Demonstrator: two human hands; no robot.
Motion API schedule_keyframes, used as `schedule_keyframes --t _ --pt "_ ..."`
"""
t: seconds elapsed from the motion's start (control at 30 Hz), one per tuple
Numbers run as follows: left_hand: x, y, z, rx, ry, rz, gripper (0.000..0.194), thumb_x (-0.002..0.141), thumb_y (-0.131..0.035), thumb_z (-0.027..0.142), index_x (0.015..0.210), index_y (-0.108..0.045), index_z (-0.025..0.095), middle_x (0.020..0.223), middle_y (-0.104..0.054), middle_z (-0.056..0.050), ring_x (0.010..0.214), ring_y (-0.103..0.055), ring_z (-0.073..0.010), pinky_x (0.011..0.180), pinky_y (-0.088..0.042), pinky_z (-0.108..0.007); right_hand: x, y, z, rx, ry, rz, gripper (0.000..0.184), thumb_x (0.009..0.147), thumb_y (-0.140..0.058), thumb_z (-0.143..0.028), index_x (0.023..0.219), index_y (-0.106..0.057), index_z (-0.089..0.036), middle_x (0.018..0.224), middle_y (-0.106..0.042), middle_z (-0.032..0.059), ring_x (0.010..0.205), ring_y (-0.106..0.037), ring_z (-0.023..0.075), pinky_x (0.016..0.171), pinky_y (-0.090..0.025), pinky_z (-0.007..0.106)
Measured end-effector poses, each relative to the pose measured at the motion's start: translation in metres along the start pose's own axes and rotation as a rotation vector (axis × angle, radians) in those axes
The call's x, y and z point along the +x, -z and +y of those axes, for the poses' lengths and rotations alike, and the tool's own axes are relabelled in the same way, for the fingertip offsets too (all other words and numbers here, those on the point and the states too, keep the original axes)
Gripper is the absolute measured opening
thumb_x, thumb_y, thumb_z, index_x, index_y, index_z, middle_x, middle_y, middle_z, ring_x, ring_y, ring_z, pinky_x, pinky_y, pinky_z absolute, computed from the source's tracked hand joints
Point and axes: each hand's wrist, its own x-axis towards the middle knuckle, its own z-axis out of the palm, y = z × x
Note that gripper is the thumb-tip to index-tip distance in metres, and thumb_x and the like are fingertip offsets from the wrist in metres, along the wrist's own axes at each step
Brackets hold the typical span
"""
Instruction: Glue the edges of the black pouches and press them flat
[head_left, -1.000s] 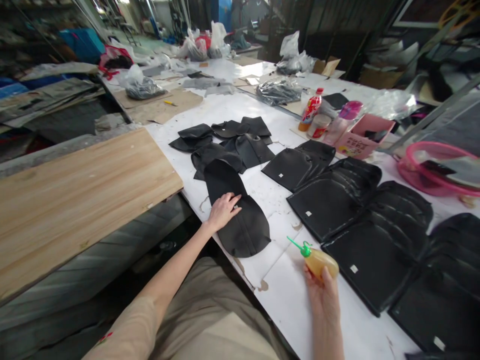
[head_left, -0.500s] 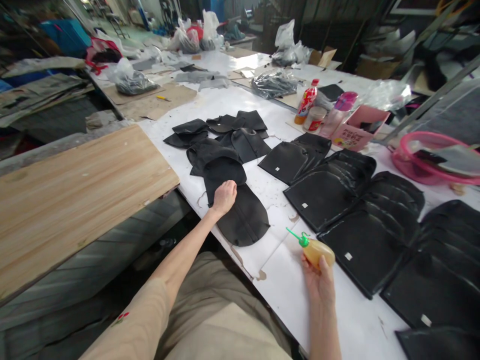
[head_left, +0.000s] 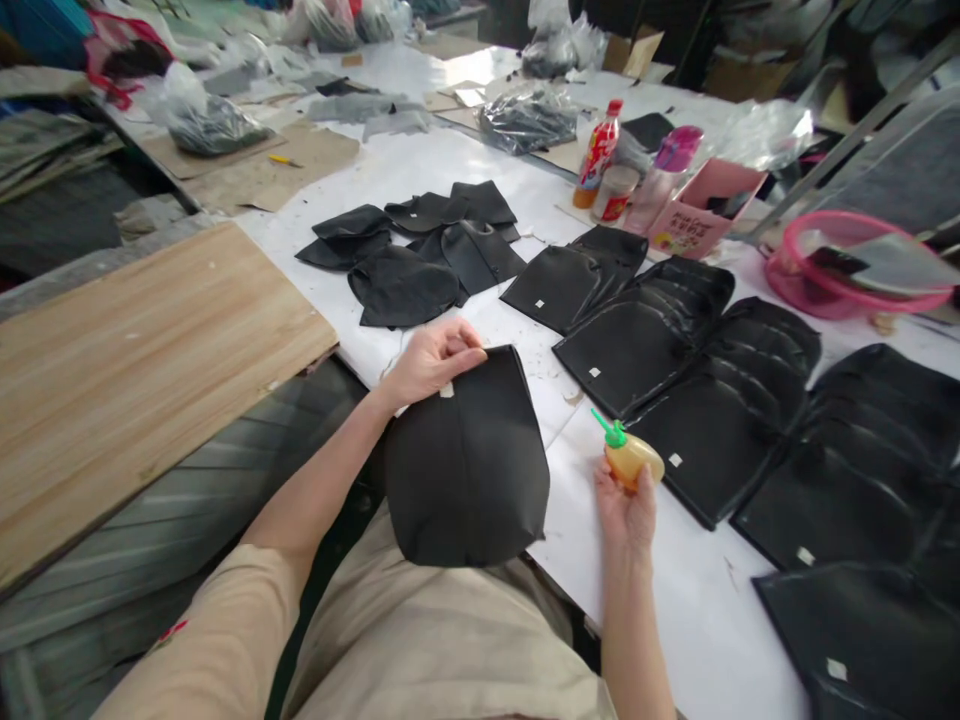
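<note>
We can read no word or number for certain. At two o'clock, the pink box (head_left: pixel 697 225) carries two lines of dark writing across its front, too blurred for us to spell out. At one o'clock, the bottle (head_left: pixel 594 172) wears a red label (head_left: pixel 602 140) with pale lettering we cannot decipher; the jar (head_left: pixel 612 189) just beside it shows red print, equally unclear. Small white tags (head_left: pixel 595 372) sit on the black pieces (head_left: pixel 634 350) from two to four o'clock and on the held piece (head_left: pixel 469 480) near the centre, too small for us to tell whether they bear writing.
</note>
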Motion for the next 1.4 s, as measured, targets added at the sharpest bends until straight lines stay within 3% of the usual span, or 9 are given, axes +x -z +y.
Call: schedule_keyframes --t 0.1,0.2,0.4,0.57,0.63,0.73,1.0,1.2,1.4 --pt "0.020 -0.047 -0.047 -0.157 0.159 -0.379 0.045 0.082 -0.073 0.060 0.084 -0.062 0.016 0.067 -0.062 0.001 0.058 -0.056 -0.0108 0.055 -0.043 -0.022 0.000 -0.001 0.000 -0.023 0.010 -0.004 0.059 0.060 -0.094 -0.053 0.103 -0.070 -0.020 0.100 -0.072 0.0056 0.075 -0.063 0.0147 0.061 -0.060 0.027" --pt "0.034 -0.081 -0.084 -0.057 0.202 -0.474 0.037 0.082 -0.073 0.051 0.077 -0.062 0.015 0.065 -0.063 0.001 0.059 -0.057 -0.0122 0.060 -0.043 -0.024 -0.001 -0.003 0.001 -0.066 0.035 -0.008 0.058 0.062 -0.092 -0.051 0.105 -0.069 -0.020 0.102 -0.072 0.0067 0.080 -0.066 0.0174 0.065 -0.060 0.029" --pt "0.045 -0.090 -0.091 0.531 -0.019 -0.428 0.023 0.094 -0.066 0.038 0.082 -0.068 0.019 0.072 -0.066 0.000 0.068 -0.059 -0.0161 0.065 -0.038 -0.026 -0.009 -0.017 0.002 -0.173 0.115 -0.070 0.057 0.067 -0.090 -0.049 0.110 -0.067 -0.019 0.105 -0.073 0.0090 0.078 -0.067 0.0173 0.056 -0.053 0.024" --pt "0.024 -0.097 -0.080 0.890 -0.190 -0.197 0.019 0.092 -0.071 0.030 0.104 -0.069 0.016 0.108 -0.069 -0.012 0.103 -0.062 -0.0274 0.084 -0.046 -0.034 -0.018 -0.027 -0.008 -0.260 0.207 -0.070 0.053 0.070 -0.090 -0.043 0.109 -0.063 -0.020 0.102 -0.072 0.0049 0.073 -0.067 0.0154 0.056 -0.053 0.023" --pt "0.014 -0.102 -0.079 0.894 -0.266 -0.187 0.021 0.095 -0.068 0.028 0.111 -0.068 0.016 0.115 -0.068 -0.012 0.112 -0.060 -0.0274 0.093 -0.045 -0.036 -0.022 -0.029 -0.016 -0.291 0.248 -0.053 0.056 0.068 -0.092 -0.038 0.110 -0.061 -0.021 0.102 -0.071 0.0024 0.075 -0.068 0.0161 0.060 -0.056 0.025" --pt "0.002 -0.108 -0.081 0.858 -0.295 -0.290 0.034 0.095 -0.068 0.042 0.117 -0.068 0.015 0.118 -0.068 -0.011 0.114 -0.059 -0.0272 0.096 -0.044 -0.037 -0.025 -0.034 -0.029 -0.396 0.342 -0.070 0.062 0.068 -0.093 -0.034 0.118 -0.059 -0.022 0.105 -0.069 0.0019 0.079 -0.068 0.0172 0.061 -0.056 0.026" --pt "-0.010 -0.116 -0.085 0.890 -0.233 -0.315 0.085 0.074 -0.078 0.071 0.136 -0.058 0.016 0.136 -0.059 -0.017 0.129 -0.051 -0.0337 0.109 -0.035 -0.042 -0.017 -0.051 -0.033 -0.728 0.509 -0.154 0.066 0.069 -0.090 -0.039 0.125 -0.057 -0.025 0.108 -0.062 0.0030 0.088 -0.065 0.0213 0.062 -0.056 0.028" --pt "-0.013 -0.120 -0.082 0.890 -0.209 -0.319 0.096 0.067 -0.080 0.074 0.138 -0.056 0.013 0.138 -0.058 -0.019 0.131 -0.049 -0.0361 0.113 -0.032 -0.044 -0.004 -0.058 -0.033 -0.934 0.654 -0.194 0.064 0.070 -0.088 -0.043 0.125 -0.060 -0.025 0.121 -0.061 0.0053 0.112 -0.060 0.0281 0.096 -0.053 0.043" --pt "-0.013 -0.121 -0.079 0.893 -0.206 -0.319 0.095 0.068 -0.079 0.073 0.138 -0.055 0.013 0.140 -0.057 -0.020 0.132 -0.049 -0.0366 0.113 -0.031 -0.045 0.002 -0.070 -0.034 -1.072 0.782 -0.244 0.058 0.074 -0.085 -0.046 0.123 -0.062 -0.024 0.116 -0.064 0.0055 0.104 -0.063 0.0257 0.096 -0.050 0.042"
